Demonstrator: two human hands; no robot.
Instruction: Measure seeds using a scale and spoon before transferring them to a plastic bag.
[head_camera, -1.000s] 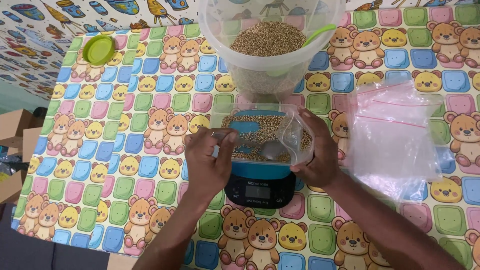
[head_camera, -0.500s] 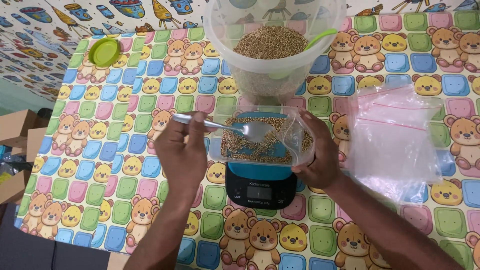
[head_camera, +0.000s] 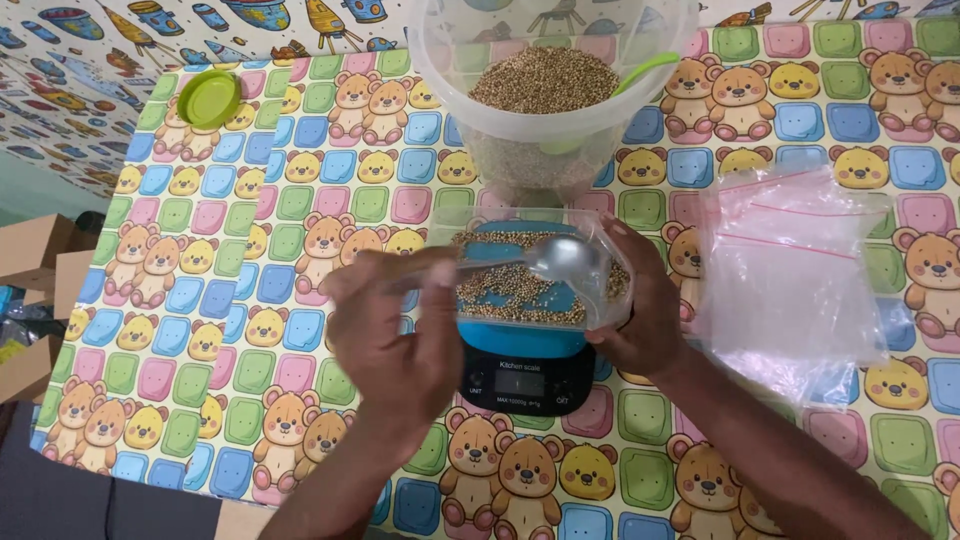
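Our left hand (head_camera: 400, 335) pinches a spoon (head_camera: 520, 262) by its handle, fingers (head_camera: 437, 300) closed tight round the metal. The spoon's long axis runs out to the right from those fingers, nearly level, and its bowl hangs over the open mouth of a bag (head_camera: 535, 275) that sits on the scale (head_camera: 522, 365). The bowl looks empty, though the shine makes that hard to call.

Across from it, our right hand (head_camera: 640, 320) cups the bag's far side, fingers (head_camera: 615, 240) clamped on the clear plastic rim and holding the mouth open. So the bag lies just right of the left fingers and directly against the right ones; the right hand is the nearer.

The bag is thin, soft, see-through film, and a loose layer of small round tan seeds (head_camera: 510, 290) covers its bottom. Under it we see the scale's smooth blue plate and dark front with a small display.

Beyond the fingers stands a big translucent tub (head_camera: 545, 120), heaped with the same seeds, a green scoop handle (head_camera: 645, 68) poking out. Well right of the right hand lies a limp stack of empty zip bags (head_camera: 790, 280). Far off past the left hand sits a round green lid (head_camera: 209, 98). Everything rests on a glossy, bear-patterned cloth (head_camera: 250, 250).
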